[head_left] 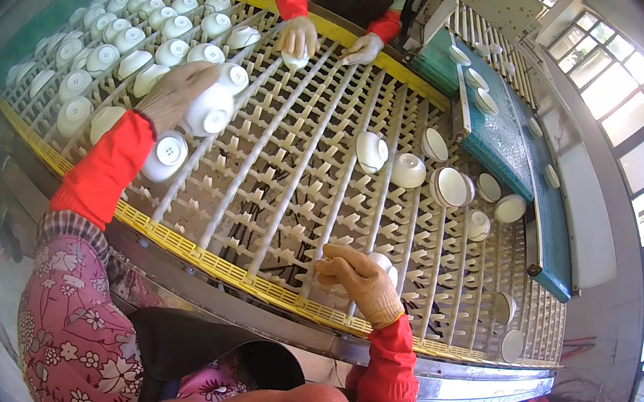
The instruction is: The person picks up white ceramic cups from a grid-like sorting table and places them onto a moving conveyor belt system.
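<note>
My left hand [181,92], in a tan work glove, is closed on a white bowl [207,112] that is tilted with its foot toward me. Its fingertips are partly hidden behind the bowl. Just below it another upturned white bowl [167,153] rests on the pegs. Over the near part of the pegged conveyor [273,223] is my gloved right hand [362,283], its fingers reaching left, loosely bent and slightly apart. No bowl shows in them. Right behind its knuckles sits a white bowl [384,266], partly covered by the hand; whether they touch I cannot tell.
Upturned bowls [103,58] stand in rows at the left. Loose bowls [408,170] lie at various tilts on the right. Across the conveyor, a co-worker's gloved hand [299,37] is on a bowl. A green belt [503,144] carries more bowls. A yellow edge strip [245,277] runs nearest me.
</note>
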The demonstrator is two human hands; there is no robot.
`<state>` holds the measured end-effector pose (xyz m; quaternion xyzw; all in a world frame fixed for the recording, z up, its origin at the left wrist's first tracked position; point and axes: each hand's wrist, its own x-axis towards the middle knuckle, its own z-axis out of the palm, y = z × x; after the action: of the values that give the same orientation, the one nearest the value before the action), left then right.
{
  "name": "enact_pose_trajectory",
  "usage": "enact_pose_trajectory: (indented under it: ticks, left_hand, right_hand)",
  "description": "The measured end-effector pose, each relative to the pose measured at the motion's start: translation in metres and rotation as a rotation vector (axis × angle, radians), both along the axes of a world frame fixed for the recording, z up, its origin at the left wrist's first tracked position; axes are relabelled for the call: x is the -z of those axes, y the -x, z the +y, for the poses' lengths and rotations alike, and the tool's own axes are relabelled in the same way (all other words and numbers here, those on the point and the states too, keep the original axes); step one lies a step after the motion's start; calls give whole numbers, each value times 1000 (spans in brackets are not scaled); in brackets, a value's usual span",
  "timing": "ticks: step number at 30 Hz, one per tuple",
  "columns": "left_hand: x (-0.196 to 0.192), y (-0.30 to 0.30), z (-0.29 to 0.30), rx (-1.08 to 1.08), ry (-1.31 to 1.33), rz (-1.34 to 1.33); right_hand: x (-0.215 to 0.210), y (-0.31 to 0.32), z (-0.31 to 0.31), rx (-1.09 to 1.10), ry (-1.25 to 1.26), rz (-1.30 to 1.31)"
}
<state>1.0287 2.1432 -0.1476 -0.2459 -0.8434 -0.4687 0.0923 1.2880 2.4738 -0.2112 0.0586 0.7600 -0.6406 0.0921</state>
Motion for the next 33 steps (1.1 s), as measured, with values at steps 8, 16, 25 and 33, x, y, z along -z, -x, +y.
enact_pose_trajectory:
  ticks: [8, 16, 25, 33]
  left_hand:
    - [-3, -93, 23, 43, 466, 262]
    - [33, -175, 96, 758, 451, 106]
    - [43, -150, 102, 674, 322, -262]
    - [42, -135, 96, 485, 194, -521]
  right_hand:
    - [-2, -1, 5, -35, 38, -5]
    - [4, 2, 8, -43, 5, 41]
    - [9, 9, 4, -144, -140, 177]
    - [8, 9, -3, -189, -90, 49]
